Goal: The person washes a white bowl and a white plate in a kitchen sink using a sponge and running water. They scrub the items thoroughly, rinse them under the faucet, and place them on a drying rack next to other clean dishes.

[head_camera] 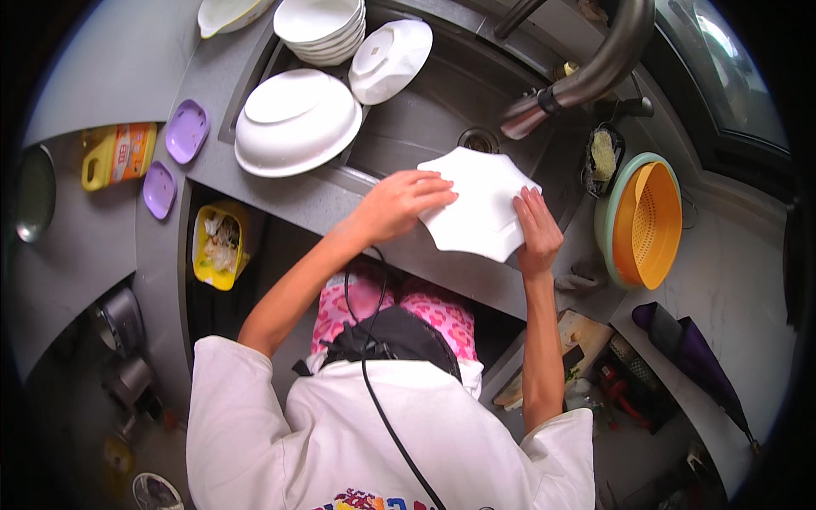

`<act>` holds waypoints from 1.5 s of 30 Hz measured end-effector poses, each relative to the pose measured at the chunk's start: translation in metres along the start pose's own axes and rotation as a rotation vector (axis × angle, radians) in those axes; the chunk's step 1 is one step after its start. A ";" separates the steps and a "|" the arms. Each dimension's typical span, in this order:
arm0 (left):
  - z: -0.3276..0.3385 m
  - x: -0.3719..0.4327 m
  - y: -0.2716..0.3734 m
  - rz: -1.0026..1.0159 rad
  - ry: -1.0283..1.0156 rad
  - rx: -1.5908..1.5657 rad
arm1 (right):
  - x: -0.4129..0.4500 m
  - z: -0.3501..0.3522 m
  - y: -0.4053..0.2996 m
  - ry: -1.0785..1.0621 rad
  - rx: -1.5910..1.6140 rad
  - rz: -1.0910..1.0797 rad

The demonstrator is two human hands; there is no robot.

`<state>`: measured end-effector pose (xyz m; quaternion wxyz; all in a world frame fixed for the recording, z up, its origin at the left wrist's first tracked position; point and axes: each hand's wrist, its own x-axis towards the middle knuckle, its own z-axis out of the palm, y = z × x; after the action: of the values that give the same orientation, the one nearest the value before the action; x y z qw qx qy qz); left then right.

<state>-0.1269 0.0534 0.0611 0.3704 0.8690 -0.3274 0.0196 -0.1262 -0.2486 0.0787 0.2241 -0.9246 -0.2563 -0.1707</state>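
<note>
Both hands hold a white, angular-rimmed dish [475,204] over the front part of the grey sink [414,121]. The fingers of my left hand [408,201] lie across the dish's left side. My right hand [537,229] grips its right edge, with the thumb hidden. Just beyond the dish is the drain [479,140]. To the left, a large white oval bowl [303,124] rests upside down, and a white faceted bowl [390,60] leans on its side behind it. A stack of white bowls [322,29] stands at the sink's back left.
A dark faucet [593,76] arches in from the back right. On the right are a sponge [603,156] in a holder, an orange colander [650,223] in a pale green basin [605,236], and a folded umbrella [695,363]. Purple dishes [187,132] and a yellow bin [220,245] are left.
</note>
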 end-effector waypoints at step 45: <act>-0.118 0.026 -0.100 -0.506 0.443 0.126 | 0.335 0.108 -0.037 -0.143 -0.295 -0.692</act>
<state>-0.0230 0.1674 0.0905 0.3712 0.9185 -0.0111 0.1358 0.1466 -0.0323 0.1443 -0.0006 -0.8152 -0.5412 -0.2064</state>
